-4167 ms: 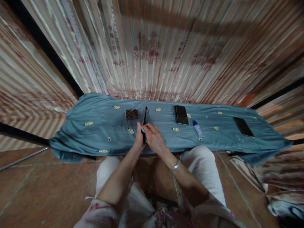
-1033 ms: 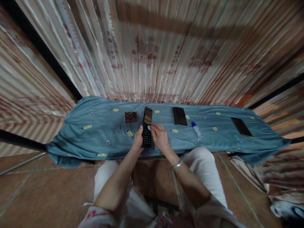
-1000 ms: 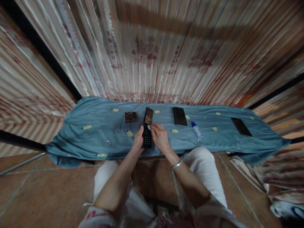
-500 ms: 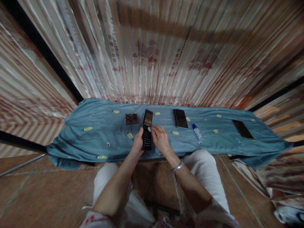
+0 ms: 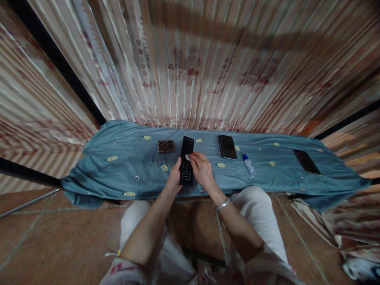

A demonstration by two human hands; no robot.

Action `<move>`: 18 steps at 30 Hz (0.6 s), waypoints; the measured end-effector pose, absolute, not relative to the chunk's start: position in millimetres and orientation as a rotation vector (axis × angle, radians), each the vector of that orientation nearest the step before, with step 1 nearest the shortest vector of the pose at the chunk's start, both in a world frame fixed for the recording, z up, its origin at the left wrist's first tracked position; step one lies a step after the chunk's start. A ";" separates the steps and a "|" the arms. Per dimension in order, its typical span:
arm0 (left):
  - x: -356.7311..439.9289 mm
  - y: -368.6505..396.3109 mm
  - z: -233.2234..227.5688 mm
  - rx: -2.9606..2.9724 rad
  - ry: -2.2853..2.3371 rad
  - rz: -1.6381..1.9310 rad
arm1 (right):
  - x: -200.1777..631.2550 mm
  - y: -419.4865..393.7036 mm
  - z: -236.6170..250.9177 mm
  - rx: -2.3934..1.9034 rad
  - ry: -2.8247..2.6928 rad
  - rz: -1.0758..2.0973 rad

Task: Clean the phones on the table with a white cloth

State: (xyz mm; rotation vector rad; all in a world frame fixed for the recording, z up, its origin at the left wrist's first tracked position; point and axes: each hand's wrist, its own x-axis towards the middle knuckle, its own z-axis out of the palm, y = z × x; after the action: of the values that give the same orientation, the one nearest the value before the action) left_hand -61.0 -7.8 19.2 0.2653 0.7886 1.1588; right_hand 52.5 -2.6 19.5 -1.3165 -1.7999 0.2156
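Note:
An open black flip phone [image 5: 187, 160] lies flat on the blue cloth [image 5: 133, 162], keypad toward me and screen away. My left hand [image 5: 175, 178] grips its left edge near the keypad. My right hand [image 5: 202, 170] pinches a small white pad [image 5: 187, 157] against the phone's hinge area. A silver bangle sits on my right wrist.
On the cloth there is a small checkered case [image 5: 166, 146] to the left of the phone, a black smartphone [image 5: 227, 146] and a small blue-capped bottle [image 5: 248, 165] to the right, and another dark phone [image 5: 307, 161] far right. Striped curtains hang behind. My knees are under the front edge.
Four seconds ago I held the phone on edge; now it lies open and flat. The white pad stays near the hinge, and the view has shifted slightly.

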 end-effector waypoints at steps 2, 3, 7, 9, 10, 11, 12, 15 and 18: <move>-62.3 -7.1 20.8 0.246 0.789 1.162 | 54.9 -3.2 17.8 -1.333 -1.794 0.205; -62.8 -6.6 21.7 0.236 0.789 1.155 | 55.2 -4.0 17.1 -1.337 -1.804 0.201; -63.2 -4.5 22.8 0.207 0.797 1.127 | 49.7 -10.6 16.1 -1.330 -1.869 0.172; -62.5 -3.7 20.5 0.215 0.816 1.153 | 44.4 -14.1 17.2 -1.309 -1.894 0.161; -62.1 -3.4 18.6 0.231 0.834 1.175 | 41.9 -15.3 18.2 -1.296 -1.902 0.163; -61.7 -3.4 16.5 0.254 0.857 1.198 | 39.8 -16.1 19.2 -1.288 -1.908 0.171; -61.4 -3.5 14.4 0.283 0.880 1.222 | 38.4 -16.4 20.2 -1.283 -1.910 0.183; -60.7 -4.9 10.2 0.371 0.918 1.283 | 39.2 -16.0 21.6 -1.275 -1.900 0.227; -60.8 -7.0 11.0 0.412 0.900 1.305 | 45.7 -16.7 19.4 -1.267 -1.896 0.246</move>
State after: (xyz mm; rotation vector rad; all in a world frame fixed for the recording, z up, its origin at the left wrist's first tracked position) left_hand -60.8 -7.0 11.0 0.4124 0.9002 1.3049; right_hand 45.7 -16.7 19.4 -1.2669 -1.8963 0.2456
